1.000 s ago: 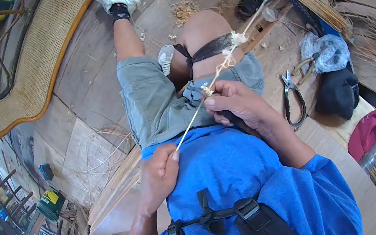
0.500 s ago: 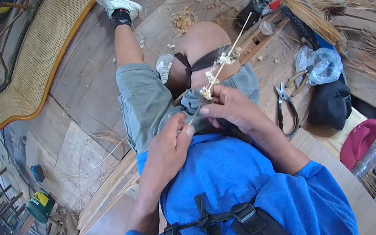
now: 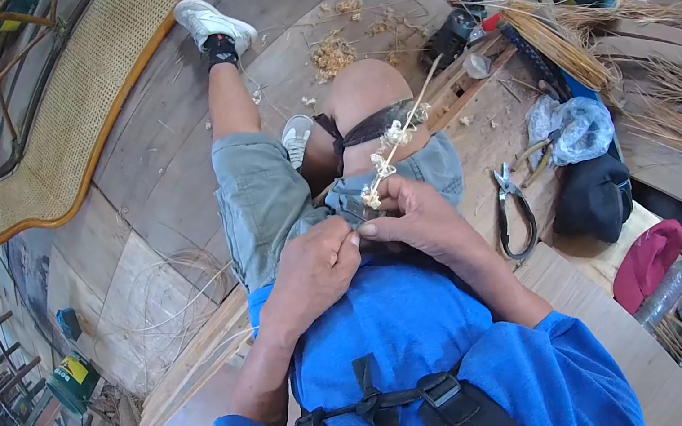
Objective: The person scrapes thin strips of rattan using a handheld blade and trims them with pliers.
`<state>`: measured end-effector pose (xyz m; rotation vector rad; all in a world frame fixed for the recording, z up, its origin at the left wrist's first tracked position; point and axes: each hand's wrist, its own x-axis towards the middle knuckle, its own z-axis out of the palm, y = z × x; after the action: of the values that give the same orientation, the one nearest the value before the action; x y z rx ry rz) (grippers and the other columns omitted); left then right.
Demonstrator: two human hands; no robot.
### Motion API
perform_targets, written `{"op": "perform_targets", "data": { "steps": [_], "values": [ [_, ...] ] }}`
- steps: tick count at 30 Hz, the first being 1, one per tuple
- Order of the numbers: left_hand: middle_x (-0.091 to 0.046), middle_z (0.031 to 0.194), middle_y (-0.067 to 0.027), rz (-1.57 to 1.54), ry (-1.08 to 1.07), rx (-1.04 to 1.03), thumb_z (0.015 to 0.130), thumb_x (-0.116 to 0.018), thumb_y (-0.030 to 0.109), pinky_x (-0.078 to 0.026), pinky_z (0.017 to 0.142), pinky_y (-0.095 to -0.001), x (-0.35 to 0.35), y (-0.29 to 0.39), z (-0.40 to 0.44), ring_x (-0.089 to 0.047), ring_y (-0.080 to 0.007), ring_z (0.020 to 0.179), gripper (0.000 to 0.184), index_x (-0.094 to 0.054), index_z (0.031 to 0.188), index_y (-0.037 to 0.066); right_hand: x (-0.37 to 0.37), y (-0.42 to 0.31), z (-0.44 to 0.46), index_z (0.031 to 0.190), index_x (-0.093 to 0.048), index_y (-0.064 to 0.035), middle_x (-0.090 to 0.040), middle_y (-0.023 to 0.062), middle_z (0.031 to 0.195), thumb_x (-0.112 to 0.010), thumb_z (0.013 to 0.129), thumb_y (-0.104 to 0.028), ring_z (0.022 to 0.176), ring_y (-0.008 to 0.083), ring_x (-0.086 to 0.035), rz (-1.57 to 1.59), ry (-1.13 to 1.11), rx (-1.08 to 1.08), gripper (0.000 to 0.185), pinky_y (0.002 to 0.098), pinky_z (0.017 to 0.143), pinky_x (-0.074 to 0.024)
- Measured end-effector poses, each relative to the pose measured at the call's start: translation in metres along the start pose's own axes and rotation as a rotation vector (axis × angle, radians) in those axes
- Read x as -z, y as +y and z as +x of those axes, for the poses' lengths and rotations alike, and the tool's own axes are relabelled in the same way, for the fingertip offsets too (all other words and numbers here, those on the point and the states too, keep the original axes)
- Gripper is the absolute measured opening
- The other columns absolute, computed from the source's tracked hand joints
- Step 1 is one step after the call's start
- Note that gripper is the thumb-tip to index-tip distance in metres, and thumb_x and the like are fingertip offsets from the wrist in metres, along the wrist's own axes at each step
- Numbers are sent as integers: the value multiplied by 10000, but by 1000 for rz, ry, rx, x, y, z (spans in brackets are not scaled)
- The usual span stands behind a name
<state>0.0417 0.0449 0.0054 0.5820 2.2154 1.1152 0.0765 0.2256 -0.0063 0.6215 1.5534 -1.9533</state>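
- Strip (image 3: 430,85), pale and skinny, is being worked between two hands over the lap, its far length poking up past the knee.
- Right hand (image 3: 410,217): fingers closed narrow, with the strip pinched where it comes in. Something dark is tucked under there too, but it's too hidden to be named.
- Left hand (image 3: 315,272): fingers curled tight, thumb tip right beside the right thumb. The strip's lower end looks to be gripped there, though it's mostly covered.
- Looks like a mid-scrape moment, judging by the curls. For a clean pull, a firm left pinch and a steady right hold would be needed, probably without the strip being bent hard.
- Curly shavings (image 3: 384,166) are bunched along the strip, papery, cream-coloured and frilly. More are heaped in a loose, tan pile (image 3: 331,55) on the worn boards.
- Dark band (image 3: 380,122) is tied around the knee, right behind the strip, soft and a bit shiny.
- Snips (image 3: 512,190), metal tips and dark looped handles, are laid off to the right, near a crinkly clear bag (image 3: 586,129).
- Stiff, straw-like fibres (image 3: 557,38) are bundled further up.
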Motion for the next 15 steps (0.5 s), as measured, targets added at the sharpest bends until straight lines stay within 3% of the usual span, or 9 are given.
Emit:
{"op": "perform_targets", "data": {
  "steps": [3, 6, 7, 9, 12, 13, 15],
  "values": [
    [-507, 645, -161, -97, -40, 38, 862, -501, 144, -402, 541, -381, 9, 6, -17, -509, -263, 558, 166, -526, 793, -4, 27, -4, 4, 1037, -563, 1, -592, 23, 826, -667, 798, -177, 630, 56, -504, -78, 245, 70, 316, 204, 558, -406],
    [-476, 605, -129, -139, -15, 107, 870, -511, 154, -386, 519, -358, 5, 4, -10, -468, -196, 532, 180, -524, 781, -2, 48, -8, -9, 1046, -570, 2, -594, 24, 830, -675, 791, -188, 640, 46, -499, 132, 116, 97, 335, 193, 574, -399],
    [-466, 593, -118, -138, 6, 122, 872, -515, 158, -381, 513, -349, 2, 2, -1, -453, -175, 525, 185, -525, 779, -1, 52, -8, -11, 1053, -570, -1, -595, 28, 826, -675, 789, -186, 646, 58, -509, 82, 166, 141, 339, 205, 581, -408],
    [-468, 584, -117, -166, 13, 147, 868, -527, 168, -382, 510, -344, -3, -2, 17, -439, -167, 517, 186, -529, 787, 1, 60, -12, -12, 1067, -570, -8, -596, 36, 818, -675, 784, -183, 657, 82, -529, -27, 269, 231, 349, 230, 595, -426],
    [-478, 581, -117, -162, 28, 144, 867, -533, 181, -387, 509, -340, -6, 1, 28, -439, -160, 512, 193, -533, 797, 1, 56, -14, -8, 1080, -568, -23, -597, 53, 813, -676, 777, -178, 708, 124, -560, -589, 449, 369, 357, 277, 642, -451],
    [-482, 582, -118, -149, 32, 137, 868, -534, 185, -388, 510, -339, -7, 2, 30, -442, -158, 511, 196, -535, 801, 1, 45, -20, -8, 1082, -575, -55, -620, 86, 843, -681, 771, -189, 754, 204, -605, -676, 505, 439, 355, 328, 684, -472],
    [-489, 586, -122, -134, 25, 122, 868, -531, 184, -391, 513, -344, -10, 2, 32, -451, -156, 520, 195, -535, 806, -1, 39, -18, 0, 1062, -585, -71, -628, 101, 870, -688, 765, -198, 772, 247, -615, -771, 443, 452, 339, 348, 683, -477]
  ]
}}
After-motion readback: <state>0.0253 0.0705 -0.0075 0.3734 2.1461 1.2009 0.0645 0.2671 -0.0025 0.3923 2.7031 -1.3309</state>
